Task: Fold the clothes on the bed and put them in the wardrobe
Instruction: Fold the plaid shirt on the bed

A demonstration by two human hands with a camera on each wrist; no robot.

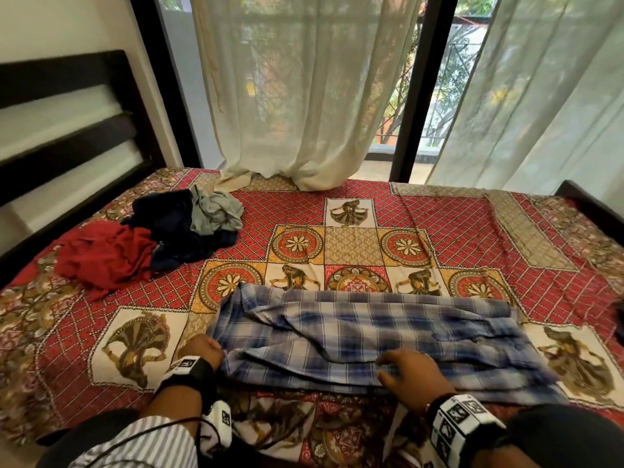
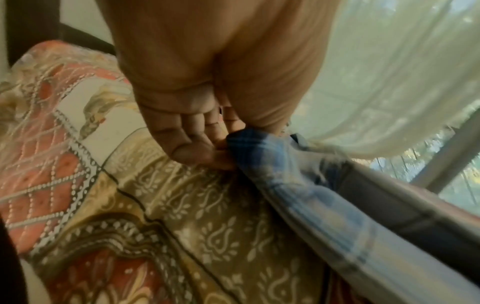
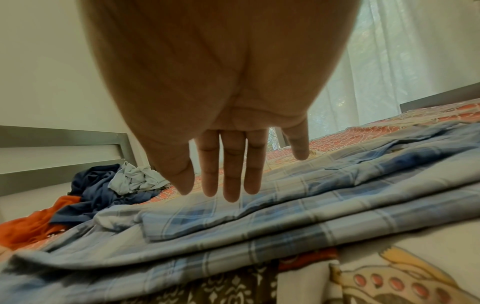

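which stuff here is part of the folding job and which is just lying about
Part of the job:
- blue plaid shirt, pinched by the left hand, right hand open over it
- red garment
- navy garment
- grey garment

Just there:
- patterned bedsheet
- curtains
- headboard

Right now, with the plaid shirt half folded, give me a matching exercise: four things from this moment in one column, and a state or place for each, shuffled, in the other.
Column A
1. left hand
2. right hand
3. red garment
4. pale grey-green garment

Column B
a. crumpled on top of the dark blue clothes
b. fingers straight, over the plaid shirt
c. pinches the shirt's left end
d. heaped at the near-left edge of the pile, near the headboard

Pairs: 1-c, 2-b, 3-d, 4-a
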